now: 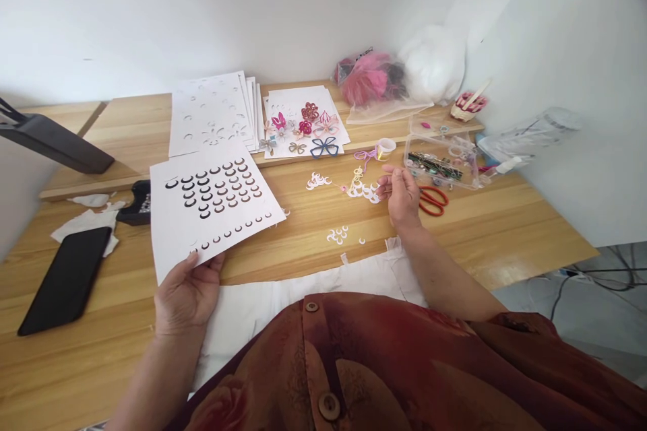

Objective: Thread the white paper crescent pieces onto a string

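head view: left hand (pixel 188 293) clamps a white paper sheet (pixel 225 219), pierced with rows of dark crescent holes (pixel 219 184); right hand (pixel 403 199) loosely curls, its grip unclear.

left grip (pixel 189 289): pinched, thumb on top | right grip (pixel 400 196): raised, fingers loosely curled

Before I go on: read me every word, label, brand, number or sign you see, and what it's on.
There is no readable text in this view.
White sheet in the left hand: dark crescent shapes, no letters or numbers I can make out.
Black phone: no legible mark.
Clear plastic packaging at the right: any print is too blurred to read.
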Action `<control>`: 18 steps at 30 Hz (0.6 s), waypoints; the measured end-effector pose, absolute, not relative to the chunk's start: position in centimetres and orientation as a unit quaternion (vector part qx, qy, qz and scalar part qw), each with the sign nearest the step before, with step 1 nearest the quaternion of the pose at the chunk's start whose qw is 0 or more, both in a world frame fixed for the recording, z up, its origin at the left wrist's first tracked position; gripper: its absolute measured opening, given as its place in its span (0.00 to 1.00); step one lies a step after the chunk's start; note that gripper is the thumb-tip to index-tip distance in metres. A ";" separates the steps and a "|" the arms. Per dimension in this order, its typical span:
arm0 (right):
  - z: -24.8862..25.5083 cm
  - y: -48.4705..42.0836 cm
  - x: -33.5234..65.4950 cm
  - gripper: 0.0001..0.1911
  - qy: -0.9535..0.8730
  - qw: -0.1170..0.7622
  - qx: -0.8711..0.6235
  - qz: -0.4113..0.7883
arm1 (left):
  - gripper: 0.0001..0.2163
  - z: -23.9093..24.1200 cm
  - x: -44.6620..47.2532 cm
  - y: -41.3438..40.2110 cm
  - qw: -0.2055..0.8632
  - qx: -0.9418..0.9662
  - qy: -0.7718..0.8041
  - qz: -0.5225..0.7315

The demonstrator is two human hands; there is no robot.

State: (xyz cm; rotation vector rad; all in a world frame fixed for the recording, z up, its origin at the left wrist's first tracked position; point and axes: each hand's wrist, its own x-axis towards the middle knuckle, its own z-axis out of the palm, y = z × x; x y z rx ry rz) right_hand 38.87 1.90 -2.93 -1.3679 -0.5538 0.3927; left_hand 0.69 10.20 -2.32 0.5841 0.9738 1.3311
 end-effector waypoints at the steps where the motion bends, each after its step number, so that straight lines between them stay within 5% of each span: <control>1: -2.9 1.9 38.9 0.27 -0.247 0.725 -0.617 0.180 | 0.25 -2.3 0.7 10.2 0.642 0.257 0.426 0.583; 18: -2.8 2.0 38.8 0.27 -0.254 0.762 -0.577 0.149 | 0.21 -2.5 0.8 10.2 0.634 0.268 0.433 0.582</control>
